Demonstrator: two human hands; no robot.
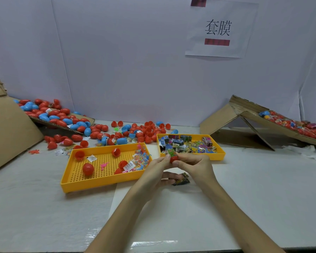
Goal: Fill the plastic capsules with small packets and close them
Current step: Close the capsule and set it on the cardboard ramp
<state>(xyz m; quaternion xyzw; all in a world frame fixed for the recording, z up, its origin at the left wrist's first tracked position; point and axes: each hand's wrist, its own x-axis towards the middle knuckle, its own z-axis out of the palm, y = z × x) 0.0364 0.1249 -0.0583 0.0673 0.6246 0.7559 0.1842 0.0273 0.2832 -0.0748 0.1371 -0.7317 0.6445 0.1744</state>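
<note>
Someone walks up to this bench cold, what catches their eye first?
Probably the heap of red and blue capsules spread over a cardboard ramp at the back left. Then the yellow left tray and right tray mid-table, the latter full of colourful packets. Just in front, the left hand and right hand pinch a red capsule.

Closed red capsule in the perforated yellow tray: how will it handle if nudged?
Likely rolls: the red capsule is a smooth egg shape, though the tray wall should stop it. Probably light: hollow like the open half nearby. Glossy shell may slip in a loose pinch.
</note>
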